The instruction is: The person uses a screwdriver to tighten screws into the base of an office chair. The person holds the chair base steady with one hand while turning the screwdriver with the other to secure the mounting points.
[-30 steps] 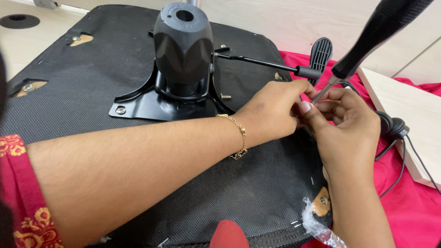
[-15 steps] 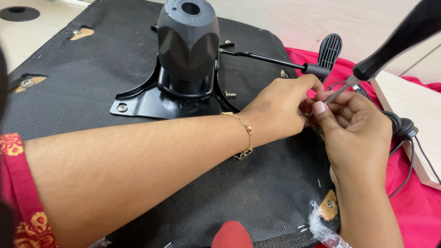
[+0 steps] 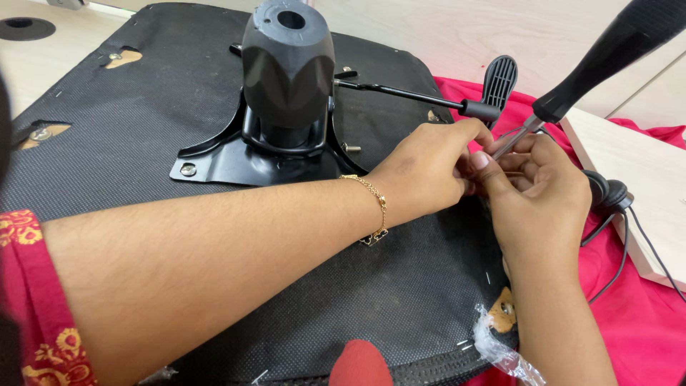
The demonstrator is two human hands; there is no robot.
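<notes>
Head view shows the left hand (image 3: pixel 429 168) and right hand (image 3: pixel 532 186) pinched closed together around the screwdriver (image 3: pixel 564 89) shaft at the upturned seat base's (image 3: pixel 143 107) right edge; its tip is hidden, so it may well slip off and jab a finger.

Mechanism plate (image 3: pixel 236 161) on upturned chair seat (image 3: pixel 143 93), lever (image 3: pixel 429 98) to its right, cable (image 3: pixel 622 214) farther right

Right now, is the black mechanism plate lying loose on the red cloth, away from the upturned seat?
No: the black mechanism plate sits flat on the upturned seat, with a bolt showing at its corner, while the red cloth lies beside the seat.
</notes>
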